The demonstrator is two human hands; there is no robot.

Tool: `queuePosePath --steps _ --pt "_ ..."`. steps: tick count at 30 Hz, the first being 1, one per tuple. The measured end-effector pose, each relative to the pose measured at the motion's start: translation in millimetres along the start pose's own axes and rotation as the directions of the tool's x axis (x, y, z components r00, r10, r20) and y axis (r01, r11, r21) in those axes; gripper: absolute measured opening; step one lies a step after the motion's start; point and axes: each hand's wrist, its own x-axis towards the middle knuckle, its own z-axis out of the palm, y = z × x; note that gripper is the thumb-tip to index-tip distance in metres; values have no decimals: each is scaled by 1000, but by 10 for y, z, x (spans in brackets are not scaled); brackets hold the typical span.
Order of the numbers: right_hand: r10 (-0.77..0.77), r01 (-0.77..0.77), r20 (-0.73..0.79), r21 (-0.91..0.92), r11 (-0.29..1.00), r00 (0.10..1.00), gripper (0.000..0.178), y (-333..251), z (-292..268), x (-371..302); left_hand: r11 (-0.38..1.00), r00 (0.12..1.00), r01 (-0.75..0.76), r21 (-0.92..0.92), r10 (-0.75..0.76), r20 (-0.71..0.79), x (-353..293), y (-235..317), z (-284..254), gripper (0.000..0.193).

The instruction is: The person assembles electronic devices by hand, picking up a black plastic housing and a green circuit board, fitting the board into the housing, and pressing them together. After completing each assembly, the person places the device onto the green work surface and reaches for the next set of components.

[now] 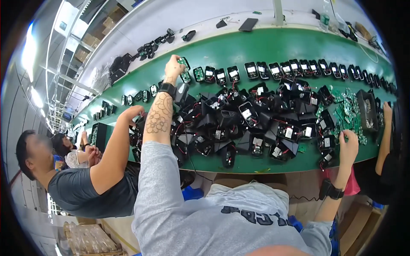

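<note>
My left hand (173, 68) reaches across the green bench to the row of black housings. Its fingers are closed at the edge of a green circuit board (183, 62); a housing with a green board (185, 77) lies just below it. My right hand (349, 147) is at the near right, beside a heap of loose green circuit boards (348, 111). Its fingers are curled together, and what they hold, if anything, is too small to make out. Between my arms lies a big pile of black plastic housings (226, 117) with red wires and white-labelled parts.
A long row of open housings (294, 66) runs along the green bench (213, 47). At the right stands a dark bin (368, 110). Co-workers sit close by: one in a dark shirt (92, 192) at left, another's arm (385, 132) at right. A bottle (325, 19) stands on the back ledge.
</note>
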Motion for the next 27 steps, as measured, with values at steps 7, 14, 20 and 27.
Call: queuePosePath --steps 7,14,20,27 --pt "220 -134 -230 338 931 948 24 197 -87 10 998 999 -49 29 48 7 -45 117 256 41" --pt "383 -158 -328 547 822 863 24 12 -391 -163 995 996 85 49 -84 -9 44 122 471 35" --pt "411 -213 -269 548 809 871 29 70 -521 -320 999 998 -50 -6 50 31 124 -469 676 29" --pt "461 -241 -159 681 691 873 34 203 -789 -646 850 858 499 165 -512 42 14 -1289 -66 26"
